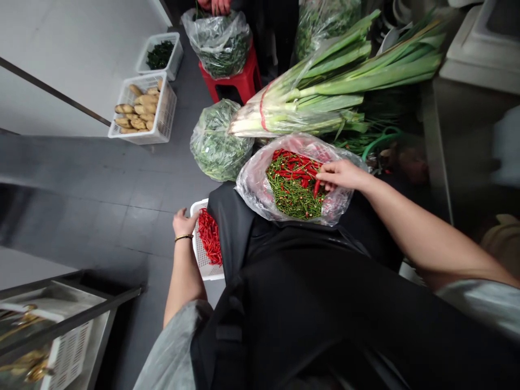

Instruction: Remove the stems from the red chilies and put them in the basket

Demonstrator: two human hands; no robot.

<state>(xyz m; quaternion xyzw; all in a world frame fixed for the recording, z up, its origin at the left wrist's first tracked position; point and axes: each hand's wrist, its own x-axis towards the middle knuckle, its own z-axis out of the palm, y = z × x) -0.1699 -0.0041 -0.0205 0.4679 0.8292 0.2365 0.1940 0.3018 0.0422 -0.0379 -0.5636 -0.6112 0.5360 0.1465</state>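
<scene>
A clear plastic bag rests on my lap, full of red chillies and green stems. My right hand is inside the bag's mouth, fingers pinched on a red chilli. My left hand, with a gold bracelet at the wrist, hangs down by the rim of a white basket on the floor that holds destemmed red chillies. Its fingers are curled at the basket's edge; what they hold, if anything, is hidden.
A bundle of leeks lies beyond the bag, with bags of greens around. A red stool carries another bag; a person's hands are above it. White baskets of potatoes and of greens stand on the grey floor.
</scene>
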